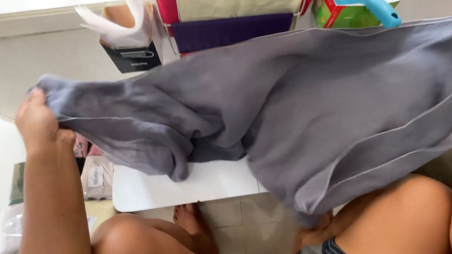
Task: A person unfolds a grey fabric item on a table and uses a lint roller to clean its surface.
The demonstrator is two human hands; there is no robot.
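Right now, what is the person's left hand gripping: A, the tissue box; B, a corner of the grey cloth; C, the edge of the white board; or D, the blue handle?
B: the left hand is closed on the bunched corner of the grey cloth, holding it up above the white board, apart from the tissue box behind it.

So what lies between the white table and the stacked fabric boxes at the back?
In the head view, the grey cloth held by the left hand stretches across that gap, covering the far edge of the white table below the stacked fabric boxes.
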